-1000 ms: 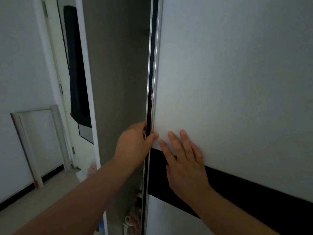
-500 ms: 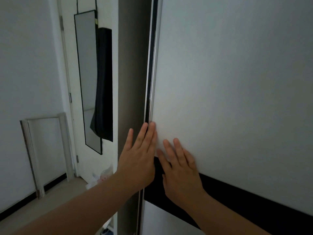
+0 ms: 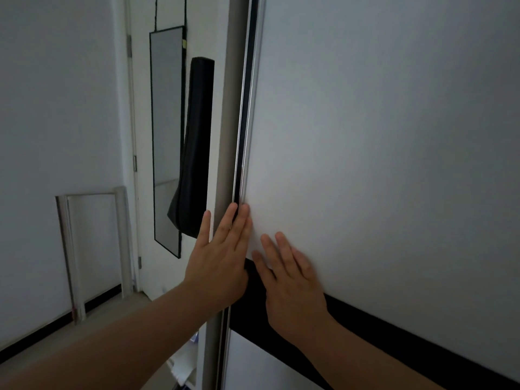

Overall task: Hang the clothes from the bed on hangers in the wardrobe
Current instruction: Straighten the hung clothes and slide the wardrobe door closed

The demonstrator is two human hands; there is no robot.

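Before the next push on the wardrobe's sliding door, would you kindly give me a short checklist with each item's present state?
1. Left hand flat against the door's edge: ok.
2. Right hand flat on the sliding door: ok.
3. Fingers clear of the metal track: not ok, left fingertips lie over it.
4. Hands free of clothing: ok.
5. Wardrobe interior, hangers reachable: cannot tell, hidden.
6. Mirror and dark bag clear of the door: ok.

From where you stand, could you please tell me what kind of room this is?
Probably a bedroom: a white sliding wardrobe door with a black band, a narrow black-framed mirror hung on a white hinged door, both hands flat on the wardrobe.
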